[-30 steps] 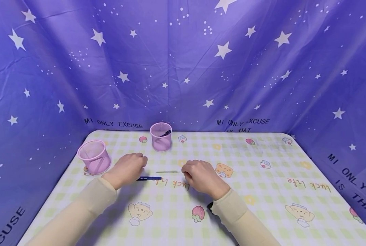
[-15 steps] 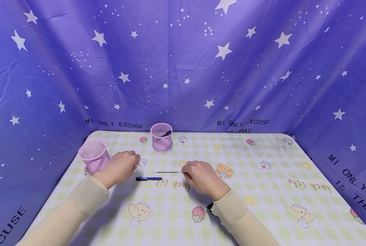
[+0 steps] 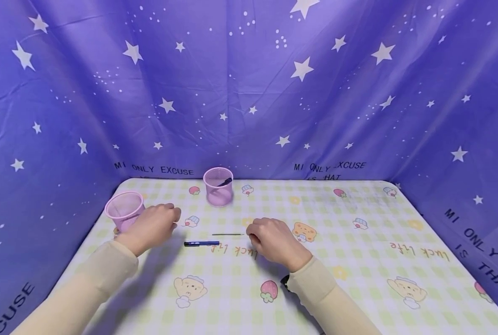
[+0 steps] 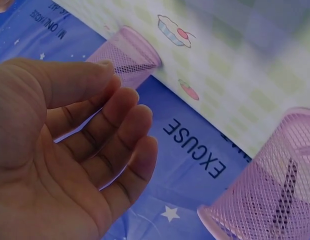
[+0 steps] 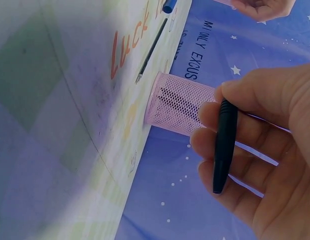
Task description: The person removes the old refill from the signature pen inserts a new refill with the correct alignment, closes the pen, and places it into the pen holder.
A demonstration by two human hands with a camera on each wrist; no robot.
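Note:
My right hand (image 3: 276,242) pinches a short, dark, tapered pen section (image 5: 225,150) between thumb and fingers, as the right wrist view shows; the head view hides it behind the knuckles. Just left of this hand a thin pen refill (image 3: 227,234) lies flat on the tablecloth. Nearer the person lies a blue pen barrel (image 3: 203,243) with a dark end. My left hand (image 3: 151,227) hovers beside the left pink mesh pen cup (image 3: 123,210), partly covering it. In the left wrist view its fingers are loosely bent and hold nothing.
A second pink mesh pen cup (image 3: 218,193), with a dark pen (image 3: 225,182) leaning inside, stands near the table's back edge. Checked, printed cloth (image 3: 358,298) covers the table. A purple star-patterned curtain (image 3: 249,83) encloses the back and sides.
My left hand has moved left, away from the blue pen barrel and toward the left cup, uncovering the barrel's dark end. The right hand has stayed in place.

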